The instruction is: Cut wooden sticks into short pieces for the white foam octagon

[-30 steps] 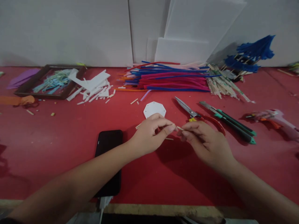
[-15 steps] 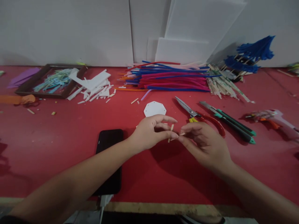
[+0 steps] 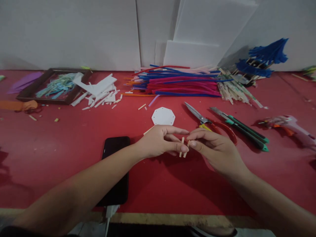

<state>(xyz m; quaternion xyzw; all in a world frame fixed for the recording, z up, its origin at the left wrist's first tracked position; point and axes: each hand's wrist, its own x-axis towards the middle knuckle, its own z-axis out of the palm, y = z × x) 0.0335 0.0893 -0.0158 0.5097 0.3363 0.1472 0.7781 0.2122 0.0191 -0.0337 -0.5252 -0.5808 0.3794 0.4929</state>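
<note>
Over the red table, my left hand (image 3: 160, 141) pinches a short pale wooden stick (image 3: 182, 144) between thumb and fingers. Beside it is a second short wooden stick (image 3: 186, 152), roughly parallel, its upper end between the thumb and forefinger of my right hand (image 3: 212, 144). The lower part of that stick is close to my left thumb tip; I cannot tell whether the two sticks touch. Just beyond my hands lies a white octagonal piece (image 3: 163, 116) with small holes near its edge. Part of another pale strip (image 3: 148, 130) shows behind my left hand.
A black phone (image 3: 116, 171) lies by my left forearm. Scissors (image 3: 197, 113), a utility knife (image 3: 242, 130) and a glue gun (image 3: 287, 125) lie to the right. Pipe cleaners (image 3: 182, 82), white scraps (image 3: 101, 90) and a brown frame (image 3: 23, 95) line the back.
My right hand has brought its stick from lying sideways to nearly upright beside the left one. Both hands have shifted slightly.
</note>
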